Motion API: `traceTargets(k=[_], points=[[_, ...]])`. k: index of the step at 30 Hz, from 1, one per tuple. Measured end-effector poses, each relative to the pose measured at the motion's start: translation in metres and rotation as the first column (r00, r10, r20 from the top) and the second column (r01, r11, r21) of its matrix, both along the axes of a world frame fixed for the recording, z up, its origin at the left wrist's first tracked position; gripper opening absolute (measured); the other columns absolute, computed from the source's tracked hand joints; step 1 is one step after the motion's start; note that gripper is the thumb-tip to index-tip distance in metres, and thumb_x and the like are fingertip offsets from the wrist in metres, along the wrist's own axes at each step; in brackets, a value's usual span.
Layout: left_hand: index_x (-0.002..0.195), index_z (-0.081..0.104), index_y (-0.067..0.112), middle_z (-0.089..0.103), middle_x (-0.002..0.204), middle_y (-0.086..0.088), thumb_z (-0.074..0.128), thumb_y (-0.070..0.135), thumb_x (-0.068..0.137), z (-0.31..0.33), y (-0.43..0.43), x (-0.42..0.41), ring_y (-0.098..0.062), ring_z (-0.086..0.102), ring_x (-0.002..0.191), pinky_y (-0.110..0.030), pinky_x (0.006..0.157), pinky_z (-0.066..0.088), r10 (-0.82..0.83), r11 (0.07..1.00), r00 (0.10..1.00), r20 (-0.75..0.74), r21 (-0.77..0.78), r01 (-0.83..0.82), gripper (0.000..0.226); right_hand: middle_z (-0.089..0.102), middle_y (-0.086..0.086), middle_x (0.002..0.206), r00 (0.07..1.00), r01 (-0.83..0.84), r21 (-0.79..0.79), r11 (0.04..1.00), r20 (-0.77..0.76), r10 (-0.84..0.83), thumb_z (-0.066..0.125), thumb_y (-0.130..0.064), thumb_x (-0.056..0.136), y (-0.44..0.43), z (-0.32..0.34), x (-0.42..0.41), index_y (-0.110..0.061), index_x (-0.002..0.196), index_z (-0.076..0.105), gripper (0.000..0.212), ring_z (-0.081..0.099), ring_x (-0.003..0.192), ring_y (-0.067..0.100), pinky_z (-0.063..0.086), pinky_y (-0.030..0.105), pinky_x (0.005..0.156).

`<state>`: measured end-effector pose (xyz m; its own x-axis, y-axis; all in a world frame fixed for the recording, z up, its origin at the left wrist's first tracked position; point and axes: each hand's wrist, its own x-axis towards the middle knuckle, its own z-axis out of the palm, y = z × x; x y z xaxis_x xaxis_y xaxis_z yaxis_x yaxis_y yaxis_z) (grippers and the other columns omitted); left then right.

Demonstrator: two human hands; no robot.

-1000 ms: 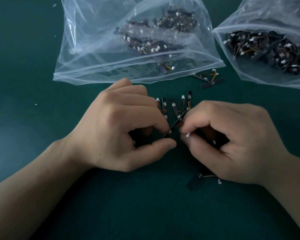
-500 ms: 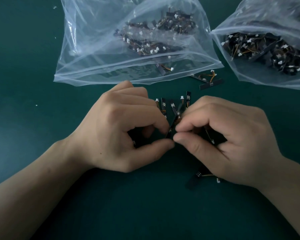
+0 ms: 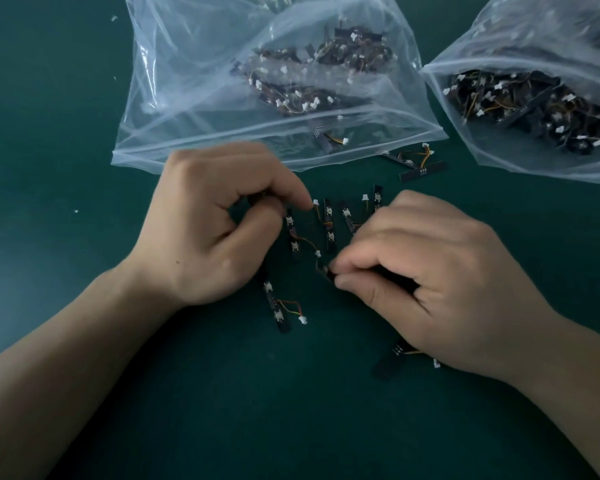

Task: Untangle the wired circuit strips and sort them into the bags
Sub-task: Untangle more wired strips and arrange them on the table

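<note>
Untangling under way: left grip (image 3: 215, 226) pinches a dark strip end (image 3: 257, 199), right grip (image 3: 440, 282) pinches a strip (image 3: 324, 271); wire (image 3: 305, 241) between grips. Advise parting gently, sideways, minding the connector (image 3: 317, 253). Bags (image 3: 187, 81) lie beyond both grips.

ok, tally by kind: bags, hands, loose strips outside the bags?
Clear plastic bags: 2
Hands: 2 (left hand, right hand)
Loose circuit strips visible outside the bags: 9, more possibly hidden in hands
Total: 13
</note>
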<state>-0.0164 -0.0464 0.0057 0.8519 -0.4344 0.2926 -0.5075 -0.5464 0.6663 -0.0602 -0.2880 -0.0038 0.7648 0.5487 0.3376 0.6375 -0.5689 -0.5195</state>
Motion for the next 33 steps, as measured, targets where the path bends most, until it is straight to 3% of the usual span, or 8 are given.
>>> traceTargets(k=[7, 10, 17, 24, 33], points=[[0.081, 0.074, 0.003, 0.054, 0.075, 0.018, 0.056, -0.003, 0.084, 0.004, -0.003, -0.002, 0.004, 0.05, 0.069, -0.013, 0.071, 0.036, 0.005, 1.0, 1.0, 0.016, 0.007, -0.005, 0.02, 0.058, -0.014, 0.073, 0.995, 0.011, -0.056, 0.998, -0.093, -0.016, 0.07, -0.023, 0.089, 0.003, 0.009, -0.006, -0.022, 0.079, 0.07, 0.01, 0.052, 0.071, 0.012, 0.044, 0.037, 0.072], [0.081, 0.074, 0.001, 0.052, 0.077, 0.023, 0.056, -0.001, 0.085, 0.003, -0.005, -0.004, 0.009, 0.048, 0.071, -0.009, 0.073, 0.034, 0.0, 1.0, 0.999, 0.046, -0.002, 0.0, 0.019, 0.054, -0.014, 0.069, 0.998, 0.01, -0.123, 0.992, -0.053, -0.017, 0.07, -0.025, 0.087, 0.006, 0.009, -0.009, -0.022, 0.075, 0.068, 0.012, 0.05, 0.068, 0.014, 0.042, 0.036, 0.069], [0.084, 0.077, 0.005, 0.057, 0.075, 0.018, 0.055, -0.007, 0.083, 0.004, -0.006, -0.002, 0.001, 0.052, 0.067, -0.013, 0.066, 0.035, -0.001, 1.0, 0.998, 0.067, -0.012, 0.002, 0.025, 0.059, -0.012, 0.076, 0.998, 0.044, -0.149, 0.988, -0.033, -0.05, 0.071, -0.04, 0.094, 0.011, 0.006, -0.011, -0.023, 0.087, 0.072, 0.019, 0.056, 0.071, 0.016, 0.045, 0.04, 0.069], [0.086, 0.078, 0.012, 0.06, 0.067, 0.013, 0.055, -0.006, 0.082, 0.005, -0.005, -0.003, -0.01, 0.055, 0.061, -0.015, 0.06, 0.036, 0.048, 0.999, 0.997, 0.057, -0.018, -0.048, 0.03, 0.06, -0.009, 0.082, 1.0, 0.012, -0.189, 0.982, -0.02, -0.016, 0.071, -0.037, 0.093, 0.009, 0.007, -0.011, -0.022, 0.095, 0.075, 0.016, 0.055, 0.075, 0.018, 0.044, 0.042, 0.068], [0.077, 0.073, 0.006, 0.051, 0.061, 0.016, 0.056, 0.0, 0.088, 0.005, -0.007, -0.005, 0.005, 0.052, 0.06, -0.005, 0.062, 0.034, 0.08, 0.995, 0.997, 0.012, -0.054, -0.079, 0.021, 0.061, -0.006, 0.078, 1.0, 0.02, -0.208, 0.978, 0.019, -0.017, 0.071, -0.042, 0.095, 0.015, 0.004, -0.012, -0.022, 0.082, 0.073, 0.024, 0.053, 0.073, 0.02, 0.042, 0.041, 0.065]])
